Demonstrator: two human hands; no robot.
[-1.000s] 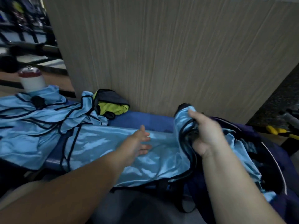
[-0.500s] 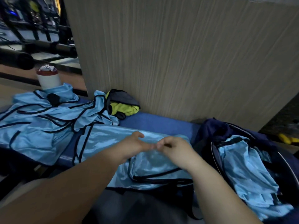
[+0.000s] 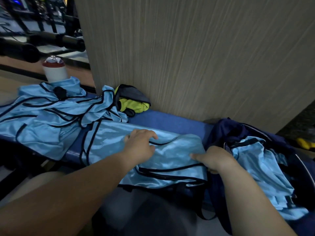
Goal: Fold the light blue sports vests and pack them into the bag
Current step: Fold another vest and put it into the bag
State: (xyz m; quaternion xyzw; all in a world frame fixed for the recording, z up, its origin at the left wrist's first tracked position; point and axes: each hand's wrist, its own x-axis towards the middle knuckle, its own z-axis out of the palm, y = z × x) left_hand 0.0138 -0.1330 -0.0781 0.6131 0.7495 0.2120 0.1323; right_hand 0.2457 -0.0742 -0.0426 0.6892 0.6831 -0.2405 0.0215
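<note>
A light blue sports vest with black trim (image 3: pixel 172 157) lies folded over on the blue bench (image 3: pixel 170 121) in front of me. My left hand (image 3: pixel 139 145) rests on its upper left part, fingers bent down onto the fabric. At the vest's right edge, my right hand (image 3: pixel 216 160) grips the cloth with the thumb on top. Just to the right stands the open dark navy bag (image 3: pixel 238 130), with light blue vests (image 3: pixel 260 169) lying in it. A heap of unfolded light blue vests (image 3: pixel 51 116) covers the bench on the left.
A wood-grain panel wall (image 3: pixel 187 57) rises right behind the bench. A yellow-green garment in a dark pouch (image 3: pixel 133 103) lies against it. A white bottle with a red lid (image 3: pixel 54 70) stands behind the heap. Dark gym equipment (image 3: pixel 42 40) fills the far left.
One second ago my right hand held a vest over the bag; that vest now lies in it. Both hands then met on the bench vest; now they have moved apart.
</note>
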